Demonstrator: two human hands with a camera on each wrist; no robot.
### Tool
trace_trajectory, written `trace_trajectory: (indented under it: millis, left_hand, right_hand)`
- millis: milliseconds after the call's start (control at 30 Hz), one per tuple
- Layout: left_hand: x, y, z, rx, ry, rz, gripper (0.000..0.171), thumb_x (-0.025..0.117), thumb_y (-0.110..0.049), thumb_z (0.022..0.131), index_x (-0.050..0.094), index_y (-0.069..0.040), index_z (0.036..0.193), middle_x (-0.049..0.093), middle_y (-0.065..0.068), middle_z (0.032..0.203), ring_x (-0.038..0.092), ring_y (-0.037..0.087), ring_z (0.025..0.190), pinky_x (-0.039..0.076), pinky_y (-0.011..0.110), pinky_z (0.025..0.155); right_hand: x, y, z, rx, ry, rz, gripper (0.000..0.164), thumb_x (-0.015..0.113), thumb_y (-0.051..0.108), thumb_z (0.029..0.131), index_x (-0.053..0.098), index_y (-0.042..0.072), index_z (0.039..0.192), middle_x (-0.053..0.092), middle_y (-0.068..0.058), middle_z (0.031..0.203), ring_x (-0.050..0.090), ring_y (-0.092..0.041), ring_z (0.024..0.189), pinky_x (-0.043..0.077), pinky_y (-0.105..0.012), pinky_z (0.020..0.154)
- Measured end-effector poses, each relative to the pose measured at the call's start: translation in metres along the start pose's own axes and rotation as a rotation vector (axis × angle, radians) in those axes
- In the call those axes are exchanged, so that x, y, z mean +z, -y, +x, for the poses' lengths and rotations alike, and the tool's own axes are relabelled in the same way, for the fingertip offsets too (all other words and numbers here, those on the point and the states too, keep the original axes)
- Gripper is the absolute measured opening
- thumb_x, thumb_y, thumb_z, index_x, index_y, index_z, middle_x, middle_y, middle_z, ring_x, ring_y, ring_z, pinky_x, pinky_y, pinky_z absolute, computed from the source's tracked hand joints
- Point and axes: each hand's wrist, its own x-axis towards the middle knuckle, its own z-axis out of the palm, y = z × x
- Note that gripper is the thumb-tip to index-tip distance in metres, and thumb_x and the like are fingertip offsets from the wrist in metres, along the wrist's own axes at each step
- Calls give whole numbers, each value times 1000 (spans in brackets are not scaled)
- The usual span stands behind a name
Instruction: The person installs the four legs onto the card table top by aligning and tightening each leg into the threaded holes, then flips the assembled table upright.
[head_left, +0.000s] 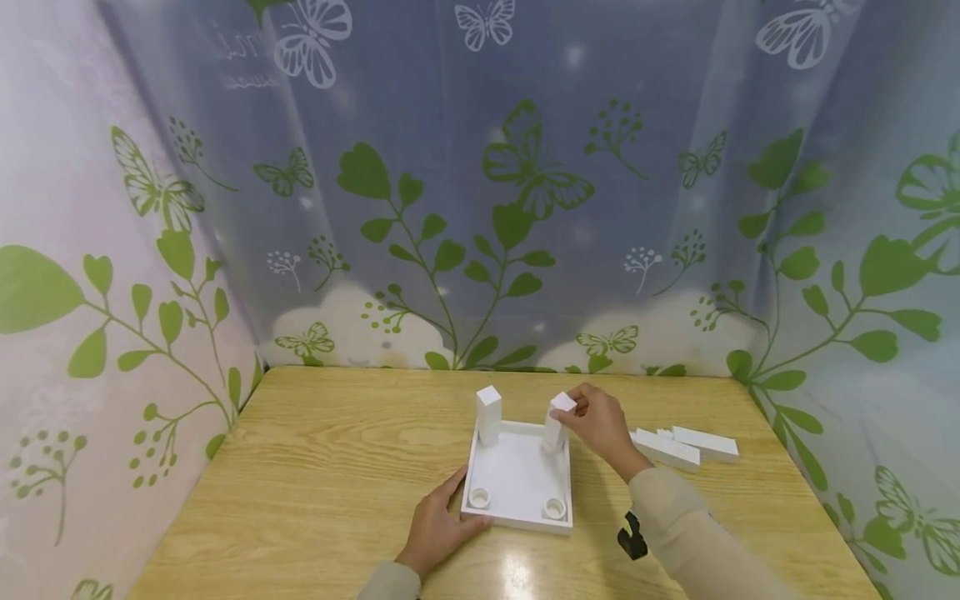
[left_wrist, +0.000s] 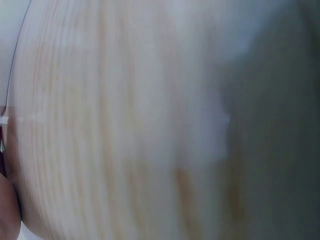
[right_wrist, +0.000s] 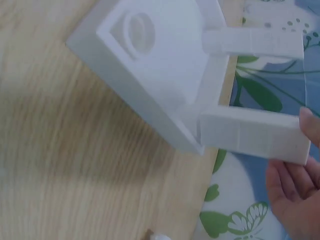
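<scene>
A white square board (head_left: 517, 479) with a raised rim lies on the table, round sockets showing at its two near corners. One white square leg (head_left: 489, 412) stands upright at the far left corner. At the far right corner, my right hand (head_left: 597, 425) pinches the top of a second white leg (right_wrist: 255, 135) between thumb and fingers; its lower end sits right at the corner. My left hand (head_left: 441, 523) grips the board's near left corner, thumb along the front edge and fingers against the left side. The left wrist view shows mostly blurred wood and a fingertip.
Several loose white legs (head_left: 667, 450) lie on the wooden table (head_left: 322, 467) right of my right hand. A small black object (head_left: 632, 536) shows beside the right sleeve. Patterned curtains (head_left: 420, 208) enclose the table's back and sides.
</scene>
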Motion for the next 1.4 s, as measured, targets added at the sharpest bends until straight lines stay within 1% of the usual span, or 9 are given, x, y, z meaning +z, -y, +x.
trace_trajectory:
  millis: [233, 367, 533, 733, 900, 1067, 1200, 1300, 1400]
  left_hand:
    - [1, 3, 1, 1, 0, 7, 93, 81, -55, 64, 51, -9, 139, 57, 15, 134, 54, 34, 122, 45, 48, 102]
    - [2, 2, 0, -1, 5, 4, 92, 81, -55, 65, 51, -9, 139, 57, 15, 134, 54, 35, 123, 44, 49, 103]
    - [1, 3, 0, -1, -1, 9, 91, 81, -55, 66, 51, -9, 138, 58, 15, 133, 55, 34, 121, 45, 49, 102]
    - [0, 2, 0, 3, 1, 5, 91, 81, -56, 66, 51, -9, 138, 58, 15, 133, 54, 35, 122, 45, 49, 102]
    - [1, 1, 0, 4, 7, 6, 93, 80, -58, 66, 50, -9, 139, 57, 14, 134, 54, 34, 123, 45, 48, 102]
    - [0, 1, 0, 2, 3, 12, 93, 80, -58, 66, 50, -10, 139, 57, 15, 134, 54, 34, 122, 46, 49, 102]
    - [0, 1, 0, -2, 2, 11, 93, 80, -57, 66, 50, -10, 139, 56, 15, 134, 54, 35, 122, 45, 49, 102]
    - [0, 1, 0, -2, 3, 8, 93, 81, -56, 65, 50, -10, 139, 56, 15, 134, 54, 35, 123, 45, 49, 102]
    - [0, 1, 0, -2, 2, 7, 92, 81, -56, 65, 51, -10, 139, 56, 16, 134, 54, 35, 122, 45, 49, 102]
  right_hand:
    - [16, 12, -15, 82, -212, 15, 38, 77, 26, 81, 63, -2, 100, 66, -15, 88, 63, -27, 80, 54, -41, 68]
    - [23, 16, -18, 103, -291, 25, 37, 78, 26, 79, 62, -3, 94, 65, -14, 82, 62, -27, 75, 52, -42, 66]
    - [26, 19, -18, 119, -330, 23, 38, 79, 29, 78, 62, -2, 92, 64, -12, 80, 61, -25, 71, 50, -40, 64]
    - [26, 19, -19, 146, -338, 26, 40, 79, 31, 78, 61, -1, 92, 62, -11, 80, 58, -24, 70, 47, -37, 62]
    - [21, 18, -22, 145, -266, 42, 48, 76, 35, 81, 63, -4, 106, 64, -16, 88, 61, -27, 78, 51, -40, 64]
    - [7, 13, -18, 105, -106, 96, 59, 72, 35, 85, 55, -1, 128, 62, -22, 116, 60, -36, 105, 54, -47, 84]
    - [-10, 9, -9, -32, 63, 86, 62, 70, 25, 88, 45, 0, 139, 51, -24, 135, 50, -41, 122, 48, -52, 97]
    - [-20, 5, -2, -176, 167, 29, 59, 69, 14, 88, 45, -1, 140, 46, -26, 139, 46, -45, 124, 45, -56, 99]
    - [-26, 3, 3, -272, 242, -30, 54, 67, 10, 89, 47, -1, 138, 47, -24, 139, 47, -44, 124, 46, -56, 98]
